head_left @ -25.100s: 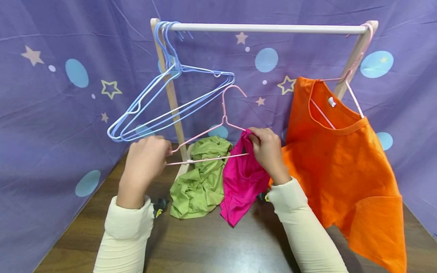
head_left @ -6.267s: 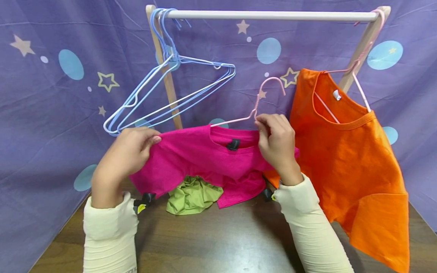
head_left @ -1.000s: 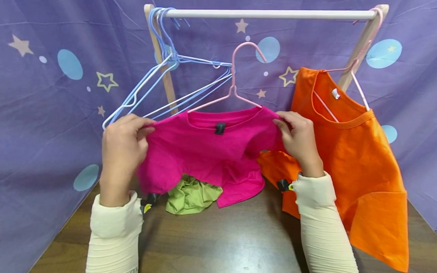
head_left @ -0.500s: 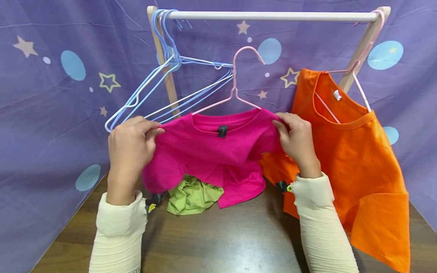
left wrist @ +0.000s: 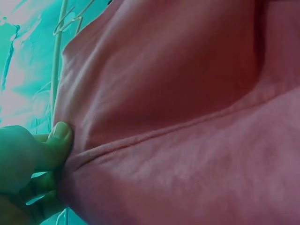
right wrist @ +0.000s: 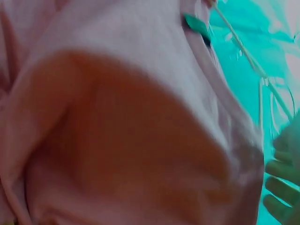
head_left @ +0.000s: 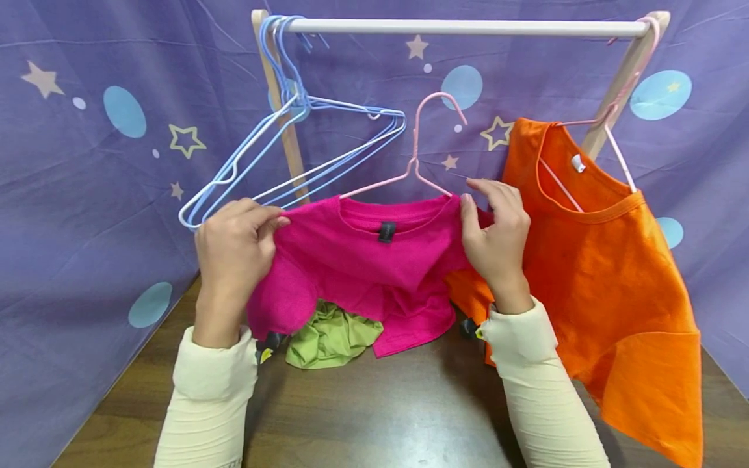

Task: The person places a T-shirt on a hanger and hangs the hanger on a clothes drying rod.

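One hanger (head_left: 416,140) holds a pink shirt (head_left: 374,260) that the left hand (head_left: 236,244) pinches; the right hand (head_left: 499,231) has thumb and fingers apart.

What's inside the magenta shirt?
A pink hanger, its hook and inner arms showing at the top, and a dark tag. The magenta shirt covers the hanger's outer arms and anything lower.

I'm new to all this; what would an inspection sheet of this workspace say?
Surface: wood-grain table, with some glare.
Job's things: pink shirt on a pink hanger, hook off the rack.
Clutter: crumpled green cloth, partly hidden by the pink shirt; orange shirt and blue and white hangers on the rack.
Hands: left hand pinches the pink shirt near one shoulder; right hand beside the other, thumb and fingers apart.
Cables: nothing seen.
Surroundings: purple backdrop with stars and ovals.
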Demonstrator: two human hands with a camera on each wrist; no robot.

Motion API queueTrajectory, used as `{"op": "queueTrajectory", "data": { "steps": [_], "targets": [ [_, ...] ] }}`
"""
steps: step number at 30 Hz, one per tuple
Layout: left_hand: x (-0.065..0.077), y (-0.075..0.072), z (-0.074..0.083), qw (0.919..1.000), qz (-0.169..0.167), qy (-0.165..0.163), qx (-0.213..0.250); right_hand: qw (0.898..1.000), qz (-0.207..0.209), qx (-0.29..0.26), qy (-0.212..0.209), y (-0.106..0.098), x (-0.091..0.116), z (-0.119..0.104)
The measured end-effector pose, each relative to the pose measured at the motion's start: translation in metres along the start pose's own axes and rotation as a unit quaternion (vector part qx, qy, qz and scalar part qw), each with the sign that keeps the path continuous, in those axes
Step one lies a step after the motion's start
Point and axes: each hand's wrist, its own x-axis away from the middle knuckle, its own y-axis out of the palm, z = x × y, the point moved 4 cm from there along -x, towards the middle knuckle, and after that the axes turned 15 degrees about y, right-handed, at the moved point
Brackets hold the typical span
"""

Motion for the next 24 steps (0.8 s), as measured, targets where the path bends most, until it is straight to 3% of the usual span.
{"op": "queueTrajectory", "data": {
  "steps": [3,6,9,14,19,22,24],
  "targets": [
    [0.000,0.001,0.001,1.0000,-0.002,0.005,-0.003,0.998,0.058,-0.033,-0.002,0.005,0.006,-0.012],
    [0.000,0.002,0.002,0.9999,-0.004,0.008,-0.004,0.996,0.073,-0.052,0.001,0.011,0.013,-0.022],
    [-0.001,0.003,0.003,0.9999,-0.005,0.009,-0.005,0.997,0.047,-0.063,0.021,0.020,0.019,-0.026],
    [0.000,0.005,0.005,0.9998,-0.012,0.012,-0.012,0.990,-0.044,-0.091,0.095,0.037,0.029,-0.023],
    [0.000,0.006,0.006,0.9992,-0.029,0.022,-0.016,0.966,-0.126,-0.145,0.175,0.049,0.035,-0.018],
    [0.000,0.007,0.006,0.9981,-0.048,0.036,-0.015,0.946,-0.149,-0.179,0.227,0.054,0.036,-0.012],
    [0.000,0.009,0.007,0.9970,-0.062,0.044,-0.013,0.925,-0.157,-0.217,0.269,0.057,0.037,-0.009]
  ]
}}
